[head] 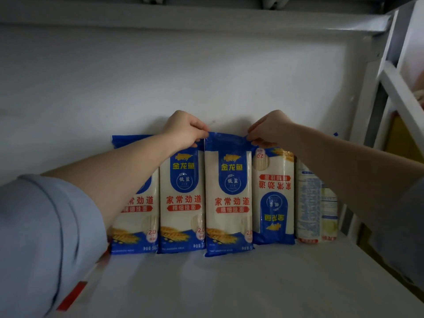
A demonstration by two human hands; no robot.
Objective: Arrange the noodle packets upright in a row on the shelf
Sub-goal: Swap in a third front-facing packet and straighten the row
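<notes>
A: How many noodle packets stand on the shelf (229,283)?

B: Five show, all upright in a row against the white back wall (160,76); the first packet (135,226) at the left end is partly hidden behind the person's left forearm; the second packet (182,203) stands just beside it, print the right way up.

A: And the one in the middle?

B: The middle packet (228,198) is the one being held; its lower edge sits on the shelf a little forward of its neighbours; its print reads the right way up.

A: How is it held?

B: The left hand (183,131) pinches the top left corner of its blue seal between thumb and fingers; the right hand (268,129) pinches the top right corner the same way, fingers pressed together on the plastic.

A: What stands to the right of it?

B: The fourth packet (273,196) stands beside it with its print upside down; the fifth packet (316,203) at the right end shows its back, covered in small print, near the white shelf frame (376,99).

A: Anything of the person besides the hands?

B: A pale blue sleeve (41,237) on the left arm, pushed up above the forearm.
</notes>
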